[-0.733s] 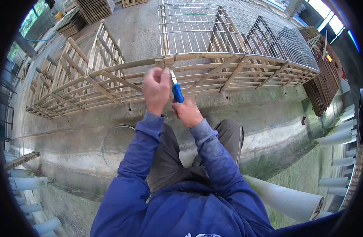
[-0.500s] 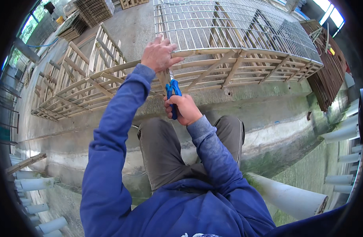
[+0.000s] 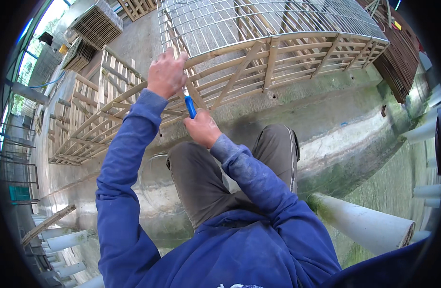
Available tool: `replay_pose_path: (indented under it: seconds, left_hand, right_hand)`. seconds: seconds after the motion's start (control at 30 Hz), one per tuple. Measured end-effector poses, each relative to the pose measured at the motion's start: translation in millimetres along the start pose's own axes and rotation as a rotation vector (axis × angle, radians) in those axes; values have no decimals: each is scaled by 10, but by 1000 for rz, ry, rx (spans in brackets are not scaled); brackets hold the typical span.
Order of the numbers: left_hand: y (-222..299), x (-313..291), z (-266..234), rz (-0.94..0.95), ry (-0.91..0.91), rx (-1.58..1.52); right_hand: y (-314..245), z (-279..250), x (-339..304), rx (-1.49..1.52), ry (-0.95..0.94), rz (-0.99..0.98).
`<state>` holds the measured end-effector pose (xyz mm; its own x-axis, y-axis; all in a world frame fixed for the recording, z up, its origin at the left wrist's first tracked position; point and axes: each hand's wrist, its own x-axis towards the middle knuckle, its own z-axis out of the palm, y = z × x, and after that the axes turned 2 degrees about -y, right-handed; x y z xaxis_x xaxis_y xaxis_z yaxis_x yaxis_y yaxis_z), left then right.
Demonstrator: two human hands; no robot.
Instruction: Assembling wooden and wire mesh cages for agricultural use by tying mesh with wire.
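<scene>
A long slatted wooden frame (image 3: 239, 79) lies across the far side, with a wire mesh panel (image 3: 206, 29) over its top. My left hand (image 3: 167, 73) is closed over the frame's upper slat by the corner of the mesh. Its fingertips are bent and partly hidden. Just below and right of it, my right hand (image 3: 202, 128) is wrapped round blue-handled pliers (image 3: 190, 106). The pliers' metal jaws point up toward the left hand against the slats. What lies between the jaws is too small to tell.
A pale pipe (image 3: 362, 222) juts out at the lower right, with more pipes at both sides. Long brown strips (image 3: 398, 62) are stacked at the far right. Wooden pallets (image 3: 96, 21) are piled at the back left. A concrete ledge (image 3: 321, 103) runs below the frame.
The view has shifted right. My left hand's fingers, spread out before, are now bent in. The pliers have turned, their handles now looking closer together.
</scene>
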<state>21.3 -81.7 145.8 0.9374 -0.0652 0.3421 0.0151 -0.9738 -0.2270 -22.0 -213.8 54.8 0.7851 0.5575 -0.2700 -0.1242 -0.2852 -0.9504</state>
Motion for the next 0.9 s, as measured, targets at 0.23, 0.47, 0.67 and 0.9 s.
replay_pose_path:
  seconds: [0.23,0.47,0.67,0.9]
  left_hand:
    - [184,259,141,-30,-271,285]
    - [199,231,158,13,-266,337]
    - [223,182,375,-30,-183,446]
    - [232,124,492,-36,-61,519]
  right_hand:
    - [110,106,101,-89,-7,38]
    - [155,143,97,-70,74,-57]
    - [117,135,112,-41,81,-58]
    - [71,39,137,-91,57,-66]
